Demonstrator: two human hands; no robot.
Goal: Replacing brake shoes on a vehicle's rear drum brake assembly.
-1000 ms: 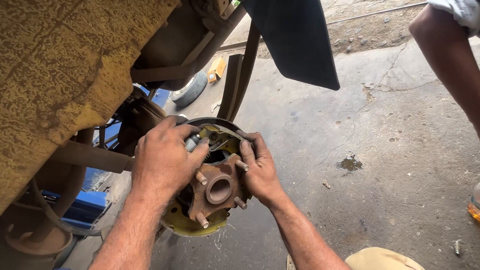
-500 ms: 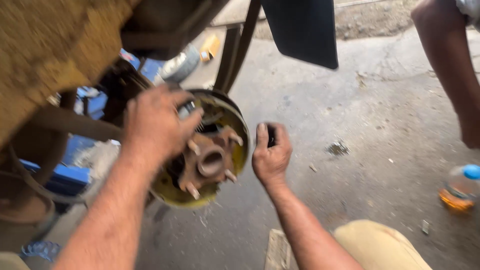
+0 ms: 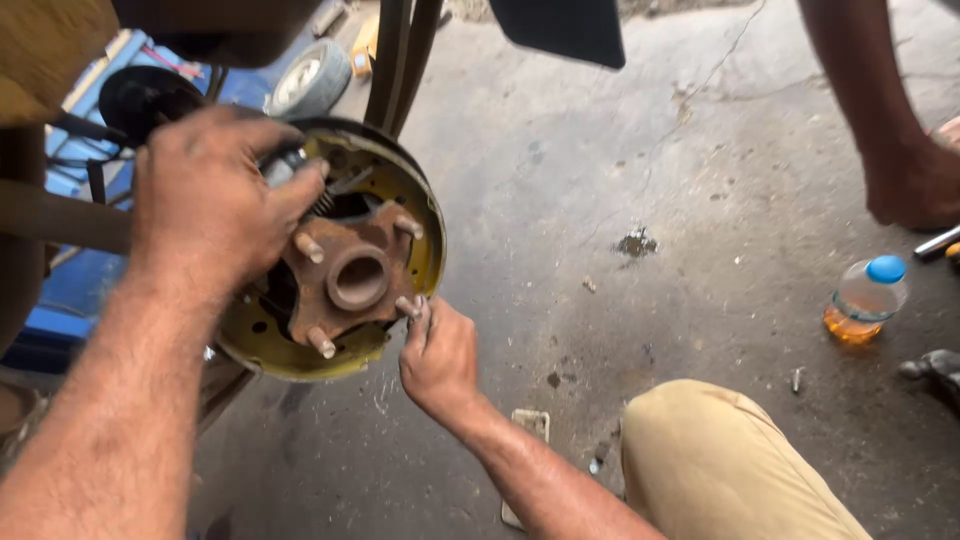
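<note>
Head view shows your left hand (image 3: pixel 205 200) clamped over the upper left of the yellowed brake backing plate (image 3: pixel 420 215), fingers curled around a small grey part by the spring, just as a second ago. Your right hand (image 3: pixel 440 355) has dropped from the plate's right edge to its lower right rim, fingertips pinched closed near a stud of the rusty wheel hub (image 3: pixel 355 275). Whether those fingers hold anything, you cannot tell from here.

The left hand (image 3: pixel 205 205) is covering the top-left of the brake assembly (image 3: pixel 335 255), so whatever it's gripping is staying mostly hidden. A bystander's leg (image 3: pixel 880 110) is getting cropped at the top edge.
</note>
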